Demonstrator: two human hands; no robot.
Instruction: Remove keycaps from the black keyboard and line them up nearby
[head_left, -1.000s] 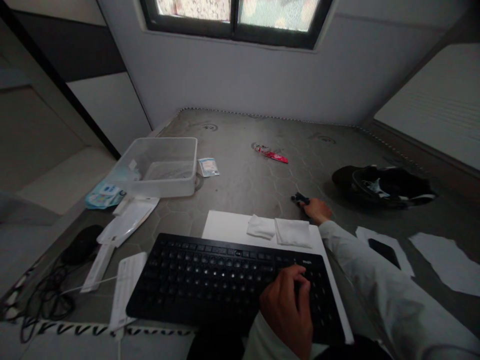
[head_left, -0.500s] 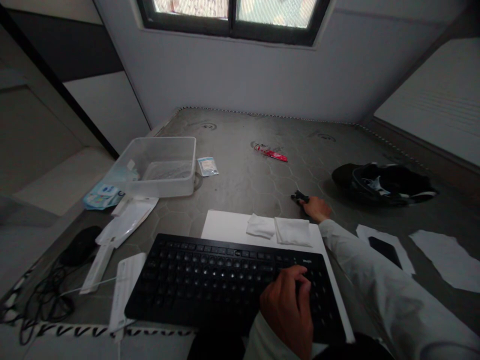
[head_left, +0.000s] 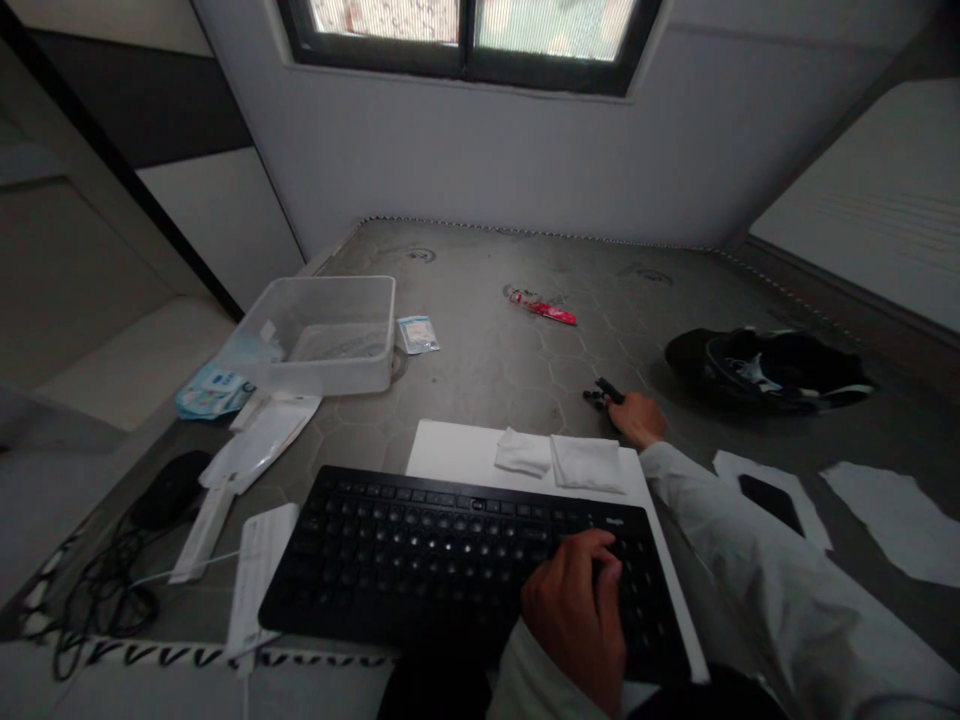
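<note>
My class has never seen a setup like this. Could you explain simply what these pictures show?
There is no machine here, just a person's two bare hands. The single view comes from a camera worn on the head, looking forward and down.

The left hand is curled over the right part of a black keyboard. Farther out, the right hand seems to hold a small dark object; its grip partly hides it.

Also on the grey surface are a clear plastic box, a small packet, a red item, a black mouse and a dark cap-like thing.
</note>
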